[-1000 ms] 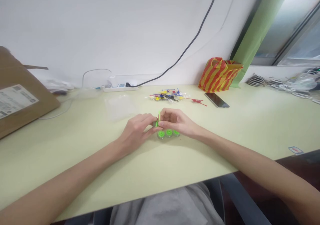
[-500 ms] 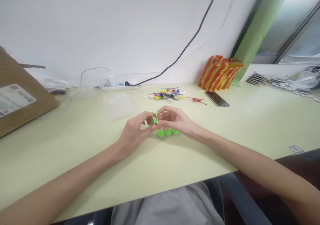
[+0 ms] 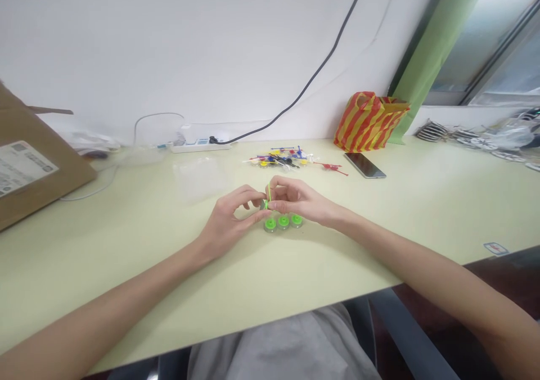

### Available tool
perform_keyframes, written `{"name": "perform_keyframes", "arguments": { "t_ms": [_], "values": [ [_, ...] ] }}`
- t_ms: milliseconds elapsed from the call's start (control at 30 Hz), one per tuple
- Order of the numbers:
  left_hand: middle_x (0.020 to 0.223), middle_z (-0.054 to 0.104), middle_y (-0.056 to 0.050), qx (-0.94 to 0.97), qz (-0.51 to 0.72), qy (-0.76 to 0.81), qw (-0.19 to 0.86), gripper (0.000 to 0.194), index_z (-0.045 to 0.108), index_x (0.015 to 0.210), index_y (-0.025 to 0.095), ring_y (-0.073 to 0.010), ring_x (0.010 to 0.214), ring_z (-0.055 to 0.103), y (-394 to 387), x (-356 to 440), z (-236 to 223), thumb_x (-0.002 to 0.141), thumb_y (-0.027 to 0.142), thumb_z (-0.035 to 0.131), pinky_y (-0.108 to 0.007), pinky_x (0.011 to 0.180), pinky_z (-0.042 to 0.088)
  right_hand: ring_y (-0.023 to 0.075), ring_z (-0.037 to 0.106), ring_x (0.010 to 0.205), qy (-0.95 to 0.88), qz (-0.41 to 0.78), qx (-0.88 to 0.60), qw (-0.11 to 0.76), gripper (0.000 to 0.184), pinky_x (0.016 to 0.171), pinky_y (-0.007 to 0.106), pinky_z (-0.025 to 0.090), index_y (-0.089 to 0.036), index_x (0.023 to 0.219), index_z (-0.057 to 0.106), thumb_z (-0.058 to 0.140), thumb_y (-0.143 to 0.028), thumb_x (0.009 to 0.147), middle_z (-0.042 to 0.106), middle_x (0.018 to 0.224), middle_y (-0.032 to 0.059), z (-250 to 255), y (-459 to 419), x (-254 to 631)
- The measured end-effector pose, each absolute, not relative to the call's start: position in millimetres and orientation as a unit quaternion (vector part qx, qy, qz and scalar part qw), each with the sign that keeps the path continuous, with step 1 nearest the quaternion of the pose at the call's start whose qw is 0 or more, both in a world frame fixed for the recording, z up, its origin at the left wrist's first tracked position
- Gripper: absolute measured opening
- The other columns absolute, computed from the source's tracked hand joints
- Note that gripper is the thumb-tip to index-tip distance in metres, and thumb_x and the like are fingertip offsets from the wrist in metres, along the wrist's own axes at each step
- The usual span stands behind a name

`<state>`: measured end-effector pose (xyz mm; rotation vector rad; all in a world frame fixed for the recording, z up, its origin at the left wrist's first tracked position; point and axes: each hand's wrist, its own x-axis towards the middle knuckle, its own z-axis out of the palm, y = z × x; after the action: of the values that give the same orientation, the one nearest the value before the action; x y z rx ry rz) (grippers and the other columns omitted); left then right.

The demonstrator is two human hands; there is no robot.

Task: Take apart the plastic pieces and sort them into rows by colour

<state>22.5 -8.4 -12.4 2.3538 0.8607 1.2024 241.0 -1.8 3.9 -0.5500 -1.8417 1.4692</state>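
Green strip stands up thin between the two hands, and the left hand and right hand both pinch it, their fingers curled and closed with the tips close together. Just below the hands, three round green discs sit in a row on the pale yellow table, the discs almost touching. Farther on lie small colored plastic bits, a clear bag and a phone — and a red and yellow bag stands by the wall.
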Motion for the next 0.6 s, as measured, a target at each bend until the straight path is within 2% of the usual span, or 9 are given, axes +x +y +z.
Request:
{"name": "perform_keyframes", "arguments": {
  "t_ms": [200, 367, 600],
  "values": [
    [0.095, 0.068, -0.001, 0.824, 0.413, 0.298, 0.250, 0.012, 0.069, 0.098, 0.021, -0.0150, 0.084, 0.061, -14.3, 27.4, -5.2, 0.092, 0.031, 0.071, -0.029, 0.078, 0.049, 0.0132, 0.053, 0.074, -0.728, 0.566, -0.192, 0.336, 0.033, 0.065, 0.025, 0.040, -0.020, 0.089, 0.053, 0.078, -0.041, 0.086, 0.060, 0.087, 0.0004, 0.1, 4.3, 246.7],
    [0.090, 0.069, -0.001, 0.827, 0.397, 0.295, 0.266, 0.011, 0.068, 0.094, 0.020, -0.0147, 0.084, 0.060, -14.9, 27.6, -3.0, 0.090, 0.028, 0.073, -0.028, 0.081, 0.049, 0.0135, 0.055, 0.076, -0.731, 0.579, -0.185, 0.311, 0.023, 0.066, 0.025, 0.041, -0.019, 0.090, 0.053, 0.072, -0.033, 0.091, 0.062, 0.088, 0.0015, 0.9, 5.0, 249.1],
    [0.089, 0.069, -0.001, 0.835, 0.385, 0.284, 0.273, 0.009, 0.068, 0.092, 0.018, -0.0143, 0.082, 0.061, -17.0, 26.7, -4.4, 0.089, 0.026, 0.072, -0.027, 0.080, 0.049, 0.0138, 0.056, 0.077, -0.737, 0.584, -0.185, 0.286, 0.023, 0.067, 0.025, 0.042, -0.019, 0.091, 0.054, 0.072, -0.034, 0.091, 0.062, 0.087, 0.0009, 4.4, 3.5, 251.9]
  ]
}}
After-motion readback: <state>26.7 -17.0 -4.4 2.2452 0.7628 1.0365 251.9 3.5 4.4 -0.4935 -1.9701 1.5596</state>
